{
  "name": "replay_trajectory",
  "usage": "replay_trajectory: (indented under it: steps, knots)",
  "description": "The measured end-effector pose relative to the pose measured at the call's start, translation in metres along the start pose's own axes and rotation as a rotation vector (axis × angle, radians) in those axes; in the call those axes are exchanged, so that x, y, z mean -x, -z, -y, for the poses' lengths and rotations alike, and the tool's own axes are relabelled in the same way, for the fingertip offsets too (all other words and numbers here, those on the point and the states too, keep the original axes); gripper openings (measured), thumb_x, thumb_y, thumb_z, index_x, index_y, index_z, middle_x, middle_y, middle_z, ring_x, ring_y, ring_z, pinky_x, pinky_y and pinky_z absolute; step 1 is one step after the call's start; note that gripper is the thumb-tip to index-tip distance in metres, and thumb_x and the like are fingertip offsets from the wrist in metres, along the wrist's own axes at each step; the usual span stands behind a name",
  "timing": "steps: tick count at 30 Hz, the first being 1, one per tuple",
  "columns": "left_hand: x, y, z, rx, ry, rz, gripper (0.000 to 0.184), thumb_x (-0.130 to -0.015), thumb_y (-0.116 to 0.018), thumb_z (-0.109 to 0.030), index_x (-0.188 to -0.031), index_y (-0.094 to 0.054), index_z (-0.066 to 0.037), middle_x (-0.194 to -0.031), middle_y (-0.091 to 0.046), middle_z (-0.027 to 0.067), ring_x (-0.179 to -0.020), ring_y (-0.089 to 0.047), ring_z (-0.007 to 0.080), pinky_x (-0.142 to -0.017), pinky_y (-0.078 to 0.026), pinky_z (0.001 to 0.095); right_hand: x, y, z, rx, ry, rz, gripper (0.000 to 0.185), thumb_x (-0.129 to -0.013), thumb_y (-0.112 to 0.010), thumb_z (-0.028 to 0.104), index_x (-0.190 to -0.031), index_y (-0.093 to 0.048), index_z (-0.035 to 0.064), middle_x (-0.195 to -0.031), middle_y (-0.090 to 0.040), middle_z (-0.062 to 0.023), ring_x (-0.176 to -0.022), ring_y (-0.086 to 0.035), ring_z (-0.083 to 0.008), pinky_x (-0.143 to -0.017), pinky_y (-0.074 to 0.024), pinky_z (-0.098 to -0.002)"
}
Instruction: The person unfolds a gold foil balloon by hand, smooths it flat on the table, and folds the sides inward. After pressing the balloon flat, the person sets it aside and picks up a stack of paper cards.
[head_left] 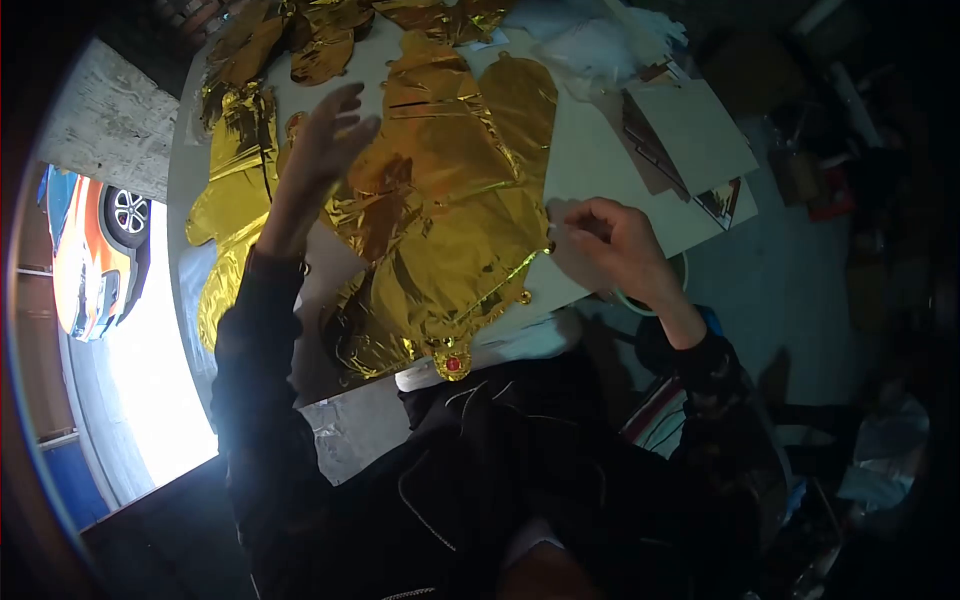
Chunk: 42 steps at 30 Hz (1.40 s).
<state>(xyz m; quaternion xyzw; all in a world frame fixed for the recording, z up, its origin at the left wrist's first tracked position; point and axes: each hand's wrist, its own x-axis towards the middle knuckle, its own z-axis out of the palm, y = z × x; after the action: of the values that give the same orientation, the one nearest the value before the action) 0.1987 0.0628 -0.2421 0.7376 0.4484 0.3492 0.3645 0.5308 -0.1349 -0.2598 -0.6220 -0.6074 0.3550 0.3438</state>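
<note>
A large gold foil balloon (pixel 450 230), flat and creased, lies across the pale table (pixel 590 150). Its lower end, which carries a small tab with a red spot (pixel 453 365), hangs at the near edge. Above the balloon's left side is my left hand (pixel 335 135), raised with its fingers apart and nothing in it. My right hand (pixel 625 245) is beside the balloon's right edge, fingers curled and thumb drawn in. Whether a small thing is pinched there is hidden. More flat gold foil balloons (pixel 235 190) lie to the left.
Further gold foil pieces (pixel 325 45) lie at the far end, near clear plastic bags (pixel 600 45). White cards or boards (pixel 695 135) rest on the table's right side. Beyond the left edge, an orange car (pixel 100 250) stands in bright light.
</note>
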Motion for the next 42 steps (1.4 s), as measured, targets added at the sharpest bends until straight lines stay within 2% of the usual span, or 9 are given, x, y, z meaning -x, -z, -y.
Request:
replay_trajectory:
  steps: [3, 6, 9, 15, 17, 29, 35, 38, 42]
  knots:
    - [0.096, -0.002, -0.013, -0.164, 0.020, 0.064, 0.066, -0.093, -0.076, -0.022, -0.152, -0.047, -0.013, -0.137, -0.060, 0.0185, -0.123, -0.061, 0.0306, -0.101, -0.052, 0.0407, -0.005, 0.000, -0.002, 0.160, -0.014, 0.035, 0.017, -0.091, -0.073, 0.012, -0.102, -0.070, -0.0012, -0.093, -0.073, -0.0106, -0.084, -0.070, -0.0206, -0.078, -0.0546, -0.0350]
    - [0.154, -0.009, -0.034, -0.138, 0.333, 0.173, 0.085, -0.081, -0.083, -0.012, -0.154, -0.040, -0.010, -0.148, -0.048, 0.0212, -0.128, -0.056, 0.0390, -0.106, -0.049, 0.0451, -0.004, -0.005, 0.002, 0.255, -0.025, 0.088, 0.014, -0.092, -0.071, 0.007, -0.103, -0.071, -0.0008, -0.091, -0.072, -0.0078, -0.080, -0.066, -0.0149, -0.075, -0.0533, -0.0315]
    - [0.183, -0.020, -0.025, -0.409, -0.024, 0.157, 0.104, -0.066, -0.091, -0.012, -0.155, -0.037, -0.008, -0.153, -0.041, 0.0231, -0.135, -0.048, 0.0444, -0.111, -0.045, 0.0486, -0.001, -0.013, 0.003, 0.226, 0.007, 0.131, 0.013, -0.092, -0.072, 0.009, -0.101, -0.071, 0.0000, -0.090, -0.071, -0.0075, -0.078, -0.066, -0.0155, -0.075, -0.0531, -0.0320]
    - [0.192, -0.021, -0.015, -0.463, -0.095, 0.132, 0.120, -0.052, -0.096, -0.016, -0.156, -0.035, -0.008, -0.154, -0.040, 0.0234, -0.141, -0.040, 0.0447, -0.116, -0.039, 0.0511, 0.003, -0.016, 0.013, 0.200, -0.042, 0.154, 0.013, -0.092, -0.072, 0.009, -0.100, -0.070, -0.0008, -0.091, -0.070, -0.0075, -0.080, -0.066, -0.0150, -0.075, -0.0531, -0.0315]
    - [0.193, -0.023, -0.013, -0.457, -0.111, 0.132, 0.119, -0.053, -0.096, -0.016, -0.156, -0.036, -0.008, -0.153, -0.042, 0.0219, -0.142, -0.040, 0.0438, -0.116, -0.039, 0.0515, 0.005, -0.021, 0.018, 0.263, -0.025, 0.069, 0.014, -0.092, -0.073, 0.010, -0.100, -0.070, -0.0017, -0.092, -0.069, -0.0069, -0.082, -0.066, -0.0135, -0.076, -0.0531, -0.0310]
    - [0.202, -0.021, -0.020, -0.494, -0.129, 0.161, 0.114, -0.054, -0.094, -0.018, -0.153, -0.039, -0.006, -0.149, -0.048, 0.0171, -0.140, -0.043, 0.0403, -0.115, -0.038, 0.0509, 0.023, -0.028, 0.022, 0.035, -0.158, 0.335, 0.016, -0.097, -0.068, 0.004, -0.110, -0.071, -0.0040, -0.090, -0.068, -0.0018, -0.077, -0.063, -0.0056, -0.072, -0.0519, -0.0247]
    - [0.205, -0.019, -0.026, -0.496, -0.074, 0.163, 0.113, -0.055, -0.094, -0.019, -0.153, -0.040, -0.007, -0.150, -0.048, 0.0165, -0.141, -0.042, 0.0402, -0.115, -0.038, 0.0504, 0.013, -0.027, 0.009, 0.256, 0.028, 0.028, 0.034, -0.094, -0.071, 0.009, -0.125, -0.067, -0.0023, -0.097, -0.067, -0.0079, -0.082, -0.068, -0.0153, -0.076, -0.0542, -0.0310]
    - [0.205, -0.020, -0.022, -0.499, -0.085, 0.161, 0.113, -0.056, -0.094, -0.020, -0.154, -0.039, -0.007, -0.151, -0.047, 0.0168, -0.142, -0.040, 0.0402, -0.116, -0.036, 0.0508, -0.001, -0.032, 0.015, 0.350, 0.059, 0.072, 0.041, -0.089, -0.074, 0.015, -0.127, -0.067, 0.0032, -0.103, -0.065, -0.0153, -0.096, -0.067, -0.0302, -0.085, -0.0523, -0.0420]
    - [0.207, -0.022, -0.018, -0.534, -0.070, 0.167, 0.114, -0.058, -0.094, -0.022, -0.156, -0.038, -0.008, -0.153, -0.045, 0.0171, -0.145, -0.037, 0.0399, -0.117, -0.035, 0.0517, -0.016, -0.043, 0.026, 0.500, 0.193, 0.072, 0.039, -0.089, -0.073, 0.016, -0.125, -0.067, 0.0028, -0.102, -0.063, -0.0163, -0.099, -0.066, -0.0313, -0.088, -0.0510, -0.0422]
